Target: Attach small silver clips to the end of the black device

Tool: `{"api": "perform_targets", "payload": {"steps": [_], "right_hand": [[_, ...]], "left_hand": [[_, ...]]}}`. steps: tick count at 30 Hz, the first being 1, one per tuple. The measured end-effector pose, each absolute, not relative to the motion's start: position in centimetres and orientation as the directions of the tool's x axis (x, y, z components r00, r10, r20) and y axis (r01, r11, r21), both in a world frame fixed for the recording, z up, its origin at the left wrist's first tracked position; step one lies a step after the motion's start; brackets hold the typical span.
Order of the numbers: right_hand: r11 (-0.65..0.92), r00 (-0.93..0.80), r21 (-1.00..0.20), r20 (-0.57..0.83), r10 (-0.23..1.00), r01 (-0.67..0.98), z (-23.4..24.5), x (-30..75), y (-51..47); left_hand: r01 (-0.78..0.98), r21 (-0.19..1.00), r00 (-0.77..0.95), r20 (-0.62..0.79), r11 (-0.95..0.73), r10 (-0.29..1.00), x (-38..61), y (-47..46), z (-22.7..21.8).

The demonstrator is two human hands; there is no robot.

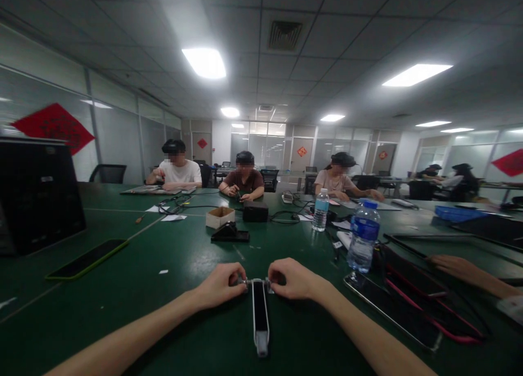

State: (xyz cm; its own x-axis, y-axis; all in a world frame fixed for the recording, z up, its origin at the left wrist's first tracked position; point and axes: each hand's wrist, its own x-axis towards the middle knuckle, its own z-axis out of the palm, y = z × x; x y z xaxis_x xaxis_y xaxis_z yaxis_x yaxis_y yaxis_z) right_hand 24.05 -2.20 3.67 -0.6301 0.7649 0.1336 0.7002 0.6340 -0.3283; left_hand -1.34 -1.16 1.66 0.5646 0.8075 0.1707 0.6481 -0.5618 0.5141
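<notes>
A narrow black device with a white edge (pixel 260 316) lies lengthwise on the green table (pixel 163 289) in front of me. At its far end sits a small metal part (pixel 256 282). My left hand (pixel 220 284) pinches the left side of that part with closed fingers. My right hand (pixel 295 279) pinches its right side the same way. Both forearms reach in from the bottom of the view.
A water bottle (pixel 363 235) stands right of my hands, with a second bottle (pixel 321 209) behind it. A phone (pixel 393 317) and dark cases lie at right, near another person's hand (pixel 453 267). A phone (pixel 86 259) lies left. Several people sit across the table.
</notes>
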Motion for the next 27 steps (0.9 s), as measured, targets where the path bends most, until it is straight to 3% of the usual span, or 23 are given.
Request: {"api": "perform_targets", "payload": {"steps": [6,21,27], "right_hand": [[0.643,-0.637,-0.323,0.139,0.758,0.695,3.3,24.2,-1.9],[0.636,-0.633,-0.330,0.130,0.763,0.698,3.8,24.3,-2.2],[0.710,-0.643,-0.257,0.301,0.704,0.656,4.6,22.8,-3.8]], "left_hand": [[0.681,0.449,0.557,0.195,-0.578,0.808,-1.2,-0.9,1.2],[0.670,0.461,0.558,0.204,-0.582,0.804,-1.3,-1.0,1.3],[0.600,0.517,0.559,0.275,-0.611,0.782,-1.3,-1.1,1.2]]}}
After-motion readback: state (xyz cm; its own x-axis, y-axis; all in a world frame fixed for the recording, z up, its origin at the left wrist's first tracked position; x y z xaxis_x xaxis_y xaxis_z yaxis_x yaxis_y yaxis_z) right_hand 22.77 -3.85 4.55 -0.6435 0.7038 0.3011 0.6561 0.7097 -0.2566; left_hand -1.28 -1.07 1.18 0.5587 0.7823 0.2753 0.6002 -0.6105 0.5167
